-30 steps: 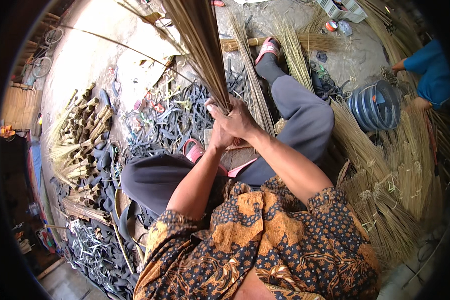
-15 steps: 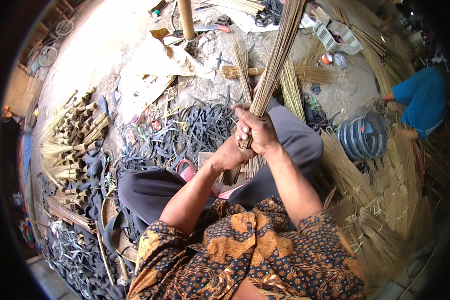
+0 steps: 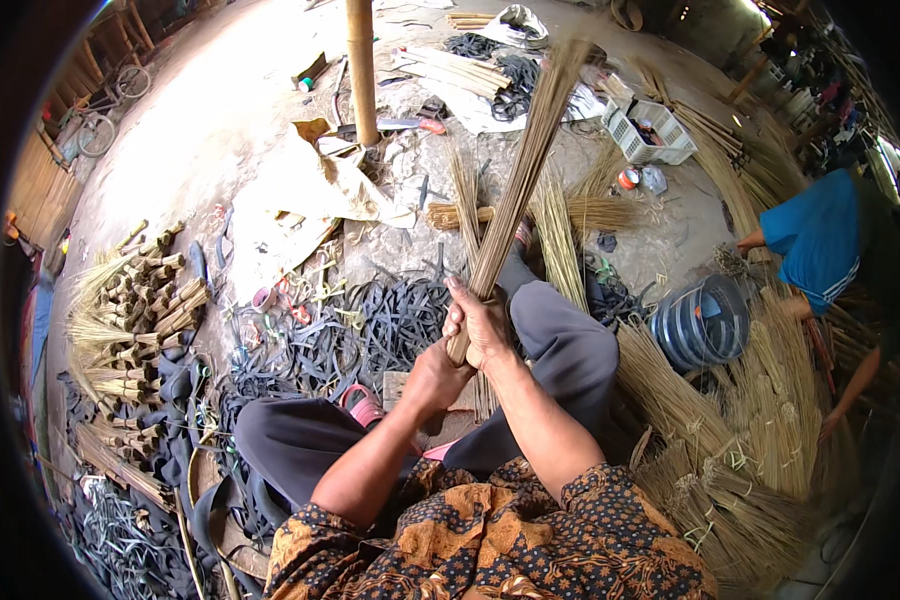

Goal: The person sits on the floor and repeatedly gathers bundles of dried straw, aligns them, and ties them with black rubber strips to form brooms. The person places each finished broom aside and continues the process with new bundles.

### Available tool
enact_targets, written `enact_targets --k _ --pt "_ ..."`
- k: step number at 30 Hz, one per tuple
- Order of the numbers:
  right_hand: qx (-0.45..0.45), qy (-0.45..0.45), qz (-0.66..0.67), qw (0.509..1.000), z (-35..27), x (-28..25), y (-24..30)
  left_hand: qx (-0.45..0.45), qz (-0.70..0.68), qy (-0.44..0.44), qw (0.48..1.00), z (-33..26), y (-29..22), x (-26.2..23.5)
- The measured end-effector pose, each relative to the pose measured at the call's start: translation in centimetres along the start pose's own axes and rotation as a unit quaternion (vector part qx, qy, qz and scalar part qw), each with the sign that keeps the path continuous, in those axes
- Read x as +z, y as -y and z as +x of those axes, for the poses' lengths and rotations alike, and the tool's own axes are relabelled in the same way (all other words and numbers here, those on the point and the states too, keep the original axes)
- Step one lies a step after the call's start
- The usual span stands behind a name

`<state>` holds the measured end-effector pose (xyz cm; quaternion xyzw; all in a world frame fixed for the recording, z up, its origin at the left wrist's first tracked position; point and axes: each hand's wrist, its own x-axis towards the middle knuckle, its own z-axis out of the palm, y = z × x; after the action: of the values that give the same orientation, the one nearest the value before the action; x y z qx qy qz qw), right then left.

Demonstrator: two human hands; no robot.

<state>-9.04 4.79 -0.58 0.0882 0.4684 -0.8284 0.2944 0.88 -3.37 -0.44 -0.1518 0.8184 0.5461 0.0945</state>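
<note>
A long bundle of thin brown sticks [image 3: 520, 175], like a stick broom, rises slanting away from me to the upper right. My right hand [image 3: 480, 325] wraps round its lower part, thumb along the sticks. Just below it my left hand [image 3: 436, 376] is closed around the bundle's bottom end, and the two hands touch. Beneath them, between my legs, is a wooden block [image 3: 394, 384]. Beyond my hands a paler stick bundle [image 3: 558, 235] and a tied bundle [image 3: 600, 212] lie on the ground.
Black rubber strips [image 3: 390, 315] lie heaped before my legs. At left, short-handled stick bundles [image 3: 150, 310] are piled up. A clear blue container [image 3: 700, 322], more bundles [image 3: 770, 420] and a person in blue [image 3: 815, 235] are at right. A bamboo post [image 3: 361, 70], knife [image 3: 395, 126] and white crate [image 3: 650, 133] stand or lie farther off.
Both hands have moved down and left a little, still round the bundle. More of the far ground shows. At right, another arm of the nearby person has come into view.
</note>
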Motion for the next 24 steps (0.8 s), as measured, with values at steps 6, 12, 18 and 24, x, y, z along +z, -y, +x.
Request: enact_targets --k 6,12,18,24 --pt "-0.016 0.003 0.039 0.999 0.2 1.6 1.2 -0.005 0.096 -0.068 0.993 0.4 -0.3 -1.9" --pt "-0.066 0.079 -0.022 0.994 1.8 3.0 1.1 0.050 0.085 -0.031 0.995 2.1 -1.1 -6.7" --pt "-0.101 0.083 -0.281 0.951 7.5 -2.6 -0.6 0.031 0.167 -0.073 0.983 3.7 -2.5 -16.8" --pt "0.097 -0.074 -0.484 0.866 11.6 -10.9 -12.1 -0.040 0.104 -0.096 0.989 3.0 -3.3 -20.0"
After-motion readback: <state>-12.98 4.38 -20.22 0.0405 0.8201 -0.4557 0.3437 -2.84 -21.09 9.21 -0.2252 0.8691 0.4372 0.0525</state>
